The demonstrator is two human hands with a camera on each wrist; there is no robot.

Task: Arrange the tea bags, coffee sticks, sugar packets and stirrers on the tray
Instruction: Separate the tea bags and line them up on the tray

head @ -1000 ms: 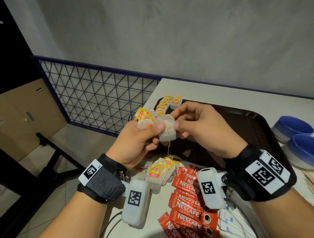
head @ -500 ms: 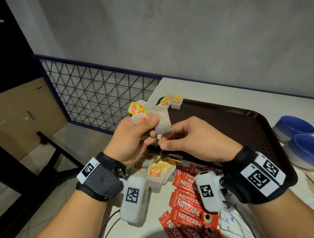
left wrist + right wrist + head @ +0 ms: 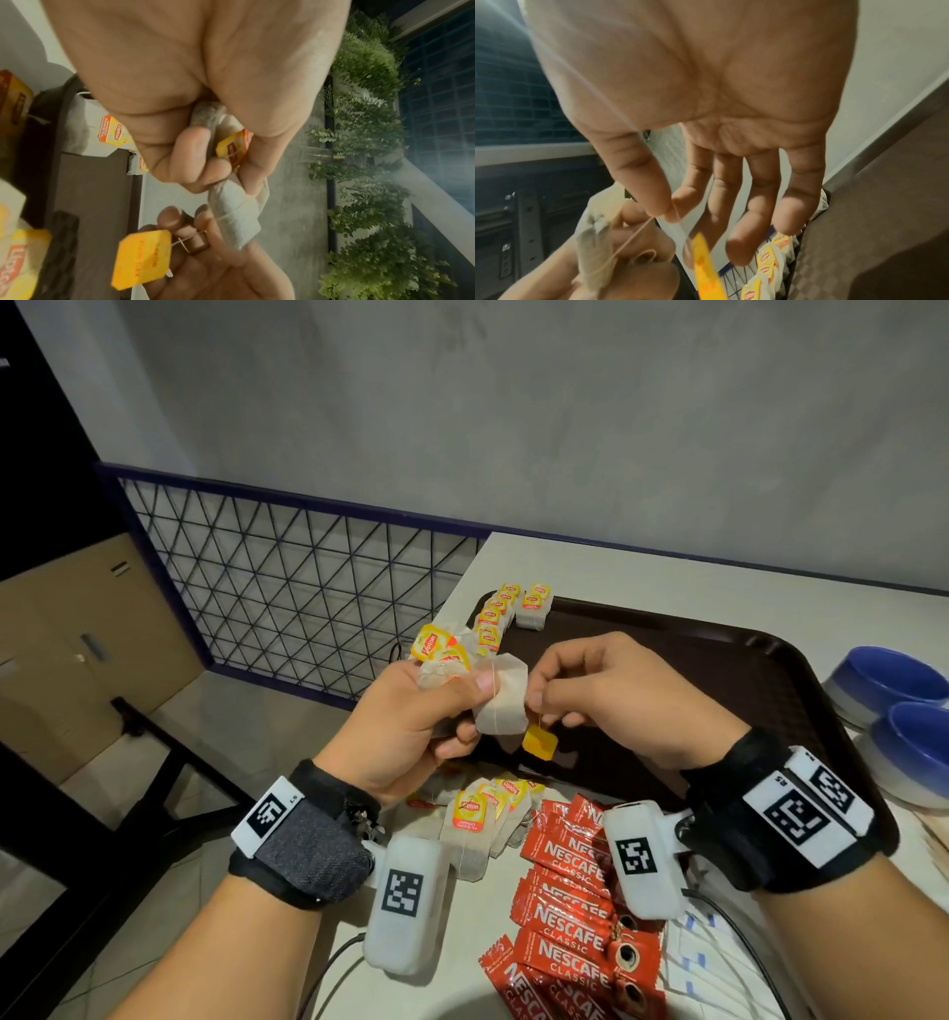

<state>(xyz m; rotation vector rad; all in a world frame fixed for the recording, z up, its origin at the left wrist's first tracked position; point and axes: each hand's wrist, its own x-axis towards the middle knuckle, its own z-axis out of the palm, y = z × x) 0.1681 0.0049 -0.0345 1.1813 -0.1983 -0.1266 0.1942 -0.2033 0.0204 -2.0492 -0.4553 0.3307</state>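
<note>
Paper tea bag (image 3: 500, 701) hangs upright from left hand (image 3: 411, 731), fingers clamped on a bunch; right hand (image 3: 611, 695) just right of it pinches its string, yellow tag (image 3: 540, 743) dangling. Brown tray (image 3: 719, 670) lies beyond on pale counter (image 3: 667, 588), tea-bag row (image 3: 495, 616) at its far-left corner.

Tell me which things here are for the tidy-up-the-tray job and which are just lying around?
For the job:
- tea bags held in the left hand
- string pinched by the right hand
- tea bags on the tray
- tray
- coffee sticks
- white packets, probably the sugar

Just lying about:
- two blue bowls
- wire fence
</note>
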